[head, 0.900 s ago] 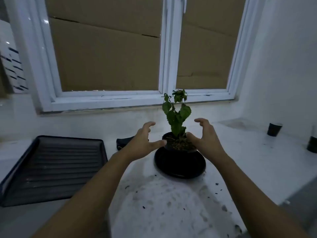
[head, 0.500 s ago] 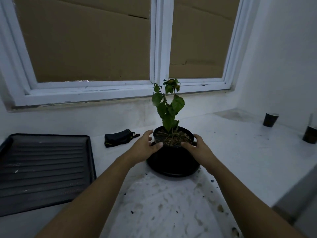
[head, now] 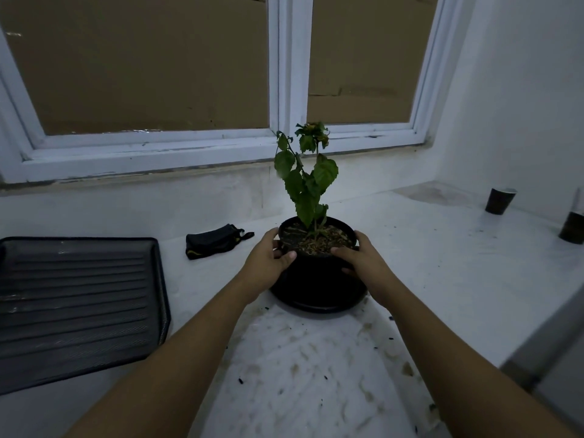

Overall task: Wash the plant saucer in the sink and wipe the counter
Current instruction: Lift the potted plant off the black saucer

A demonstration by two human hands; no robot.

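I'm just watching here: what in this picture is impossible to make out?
Head view only:
- Saucer inside: covered by the plant pot.
- Fingers of left hand and right hand: partly hidden behind the pot.
- Dark container: cut off by the right edge.
- Black pouch: too dim to identify.
- Sink: nowhere in frame.

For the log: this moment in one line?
left hand: grips plant pot | right hand: grips plant pot | saucer: under plant pot, on counter

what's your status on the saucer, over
Left hand and right hand grip the pot. Saucer under it on the counter, not yet washed. Pot in the way.
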